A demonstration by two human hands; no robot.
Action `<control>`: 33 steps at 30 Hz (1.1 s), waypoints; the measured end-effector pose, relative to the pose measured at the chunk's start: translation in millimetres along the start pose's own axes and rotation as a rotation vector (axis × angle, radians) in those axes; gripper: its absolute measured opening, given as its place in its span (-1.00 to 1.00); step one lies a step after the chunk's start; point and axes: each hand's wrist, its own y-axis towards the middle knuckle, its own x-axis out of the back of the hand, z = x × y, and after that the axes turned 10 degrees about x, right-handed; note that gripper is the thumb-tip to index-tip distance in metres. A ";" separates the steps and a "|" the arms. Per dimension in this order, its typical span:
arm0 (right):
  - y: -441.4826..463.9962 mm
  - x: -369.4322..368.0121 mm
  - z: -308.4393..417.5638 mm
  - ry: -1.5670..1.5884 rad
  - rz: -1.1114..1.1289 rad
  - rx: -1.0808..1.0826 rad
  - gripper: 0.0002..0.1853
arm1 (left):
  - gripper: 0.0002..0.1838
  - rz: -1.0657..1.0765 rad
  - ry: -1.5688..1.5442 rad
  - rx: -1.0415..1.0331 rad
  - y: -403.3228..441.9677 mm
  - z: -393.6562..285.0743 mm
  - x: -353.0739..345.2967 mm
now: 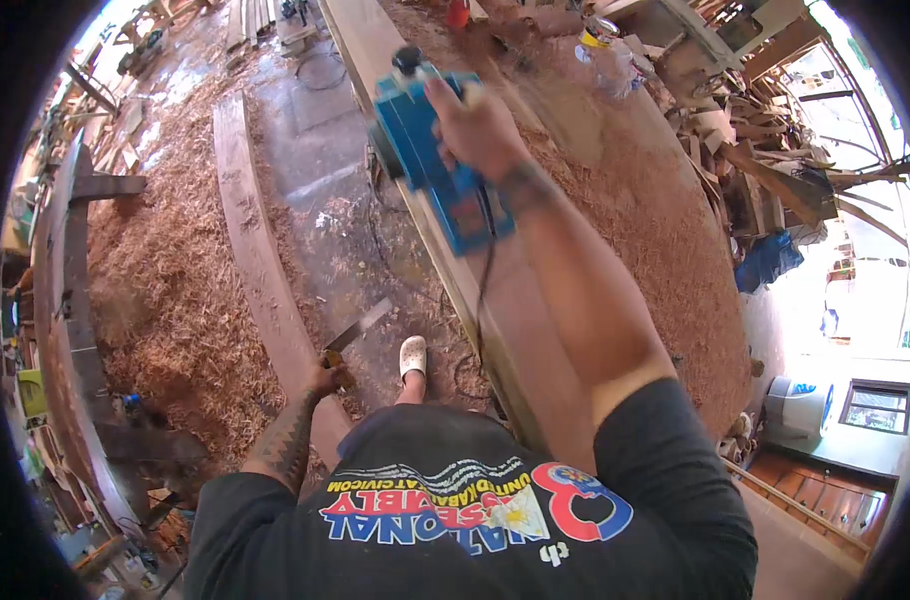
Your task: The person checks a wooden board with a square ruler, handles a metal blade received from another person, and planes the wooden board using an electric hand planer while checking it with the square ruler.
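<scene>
My right hand (480,130) is closed on the blue electric planer (425,150), which is over the long wooden beam (535,330) toward its far part. A black knob sits at the planer's front end, and its dark cord (485,285) hangs back toward me. Low on the left, my left hand (325,378) is wrapped round the handle of what looks like a try square (360,326), its flat metal blade pointing away to the right. That hand is beside a second, curved-looking plank (250,220). Whether the planer's sole touches the beam is hidden.
Wood shavings (165,300) cover the floor on the left, and finer sawdust (655,250) lies on the right. Scrap wood (775,180) is piled at the right. A dark beam (65,290) stands at the far left. My shoe (413,355) is between the two planks.
</scene>
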 end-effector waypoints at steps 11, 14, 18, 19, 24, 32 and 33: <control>-36.6 15.0 -11.3 0.054 0.048 0.025 -0.49 | -0.64 -0.160 0.376 0.223 -87.5 21.1 -15.8; -170.1 37.0 9.0 0.093 0.013 -0.049 -0.55 | -0.61 -0.189 0.549 0.008 -68.2 70.2 -41.9; -334.0 66.3 7.8 0.164 -0.029 -0.204 -0.60 | -0.57 -0.145 0.657 -0.107 -65.1 85.6 -92.5; -372.4 72.3 14.6 0.127 -0.056 -0.241 -0.60 | -0.56 -0.122 0.673 -0.106 -64.6 80.2 -106.5; -509.9 94.8 25.8 0.084 -0.086 -0.303 -0.61 | -0.54 -0.052 0.659 -0.049 -97.6 24.3 -152.1; -367.8 74.1 11.5 0.054 -0.052 -0.180 -0.56 | -0.56 -0.070 0.746 -0.002 -79.2 41.4 -131.6; -336.3 67.5 11.2 0.089 -0.057 -0.190 -0.55 | -0.55 -0.064 0.730 0.023 -78.4 39.2 -125.0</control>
